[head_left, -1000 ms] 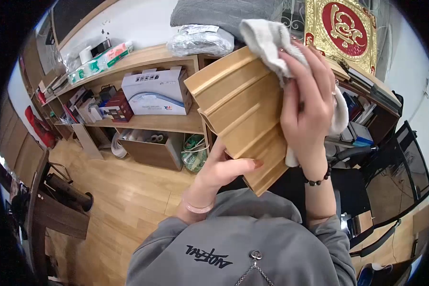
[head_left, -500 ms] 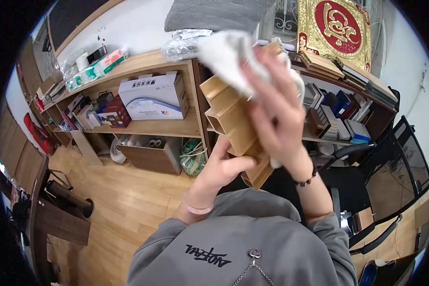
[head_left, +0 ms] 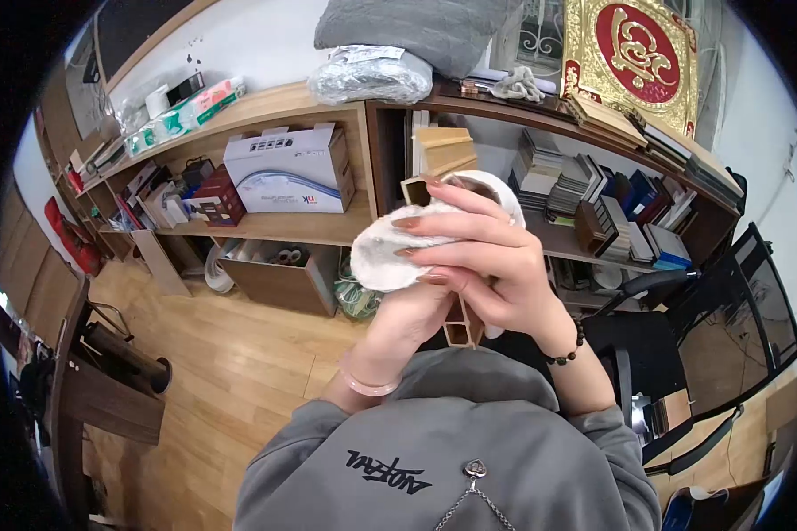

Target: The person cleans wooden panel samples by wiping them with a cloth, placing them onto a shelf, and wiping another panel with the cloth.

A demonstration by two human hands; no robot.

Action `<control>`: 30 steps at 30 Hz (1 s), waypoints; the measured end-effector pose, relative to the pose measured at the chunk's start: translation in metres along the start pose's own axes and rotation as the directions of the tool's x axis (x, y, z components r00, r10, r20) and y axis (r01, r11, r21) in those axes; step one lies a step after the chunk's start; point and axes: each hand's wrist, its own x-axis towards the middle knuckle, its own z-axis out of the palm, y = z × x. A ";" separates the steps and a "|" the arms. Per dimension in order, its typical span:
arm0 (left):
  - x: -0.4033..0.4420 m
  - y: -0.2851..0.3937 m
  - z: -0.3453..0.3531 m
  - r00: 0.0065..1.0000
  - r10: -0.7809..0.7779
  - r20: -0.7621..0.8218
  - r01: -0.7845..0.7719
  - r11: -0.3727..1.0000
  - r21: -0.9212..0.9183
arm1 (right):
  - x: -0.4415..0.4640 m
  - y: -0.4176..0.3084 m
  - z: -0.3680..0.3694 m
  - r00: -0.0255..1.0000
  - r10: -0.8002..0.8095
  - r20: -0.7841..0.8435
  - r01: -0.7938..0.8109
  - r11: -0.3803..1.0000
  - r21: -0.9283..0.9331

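A golden-brown hollow profile panel with square open channels is held up before my chest, its middle covered by cloth and fingers. My left hand grips it from below near its lower end; the fingertips are hidden. Over the panel, my right hand pinches a white cloth between thumb and fingers. Part of the cloth hangs behind the panel on the right side.
Behind stand wooden shelves with a white printer box and several books. A plastic-wrapped package and a crumpled grey rag lie on top. To the right is a black office chair.
My right hand and the cloth have moved down along the panel, from its upper end to its middle. The panel has turned more upright, and the cloth now covers my left fingers.
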 end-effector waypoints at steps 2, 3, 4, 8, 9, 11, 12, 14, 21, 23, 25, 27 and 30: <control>-0.001 -0.005 -0.007 0.994 0.095 -0.050 -0.086 0.983 0.163 | -0.007 0.001 -0.002 0.999 0.019 0.037 -0.020 0.999 0.029; -0.001 -0.002 -0.007 0.994 0.092 -0.054 -0.082 0.983 0.163 | -0.008 0.005 -0.004 0.995 0.077 -0.061 -0.078 0.997 -0.014; 0.002 0.006 -0.001 0.996 -0.006 -0.084 0.023 0.979 0.202 | -0.008 0.009 -0.007 0.978 0.129 -0.162 -0.140 0.989 -0.058; 0.006 0.016 0.010 0.977 -0.162 -0.139 0.197 0.934 0.297 | -0.023 0.044 -0.014 0.698 0.494 -0.518 -0.463 0.863 0.200; 0.003 0.015 0.010 0.980 -0.134 -0.145 0.175 0.928 0.328 | -0.031 0.046 -0.010 0.626 0.621 -0.471 -0.440 0.780 0.444; 0.004 0.015 0.010 0.983 -0.107 -0.149 0.155 0.922 0.355 | -0.044 0.047 -0.006 0.499 0.822 -0.273 -0.314 0.466 0.827; 0.006 0.016 0.010 0.981 -0.118 -0.154 0.161 0.938 0.306 | -0.046 0.045 -0.005 0.495 0.826 -0.272 -0.319 0.463 0.827; 0.008 0.020 0.010 0.976 -0.140 -0.168 0.174 0.962 0.211 | -0.046 0.038 0.000 0.691 0.599 -0.405 -0.513 0.801 0.309; 0.010 0.029 0.008 0.967 -0.154 -0.202 0.187 0.970 0.154 | -0.048 0.040 -0.037 0.657 0.590 -0.469 -0.613 0.780 0.122; 0.012 0.028 0.005 0.965 -0.159 -0.208 0.191 0.972 0.140 | -0.040 0.031 -0.049 0.606 0.529 -0.594 -0.539 0.822 0.182; 0.013 0.026 0.000 0.962 -0.170 -0.214 0.201 0.970 0.136 | -0.027 0.013 -0.057 0.572 0.542 -0.616 -0.329 0.839 0.433; 0.013 0.024 -0.002 0.959 -0.187 -0.214 0.217 0.967 0.129 | -0.026 0.007 -0.054 0.531 0.561 -0.635 -0.079 0.779 0.622; 0.008 0.024 -0.001 0.989 -0.126 -0.082 0.132 0.989 0.070 | -0.029 0.009 -0.035 0.643 0.409 -0.647 -0.112 0.886 0.449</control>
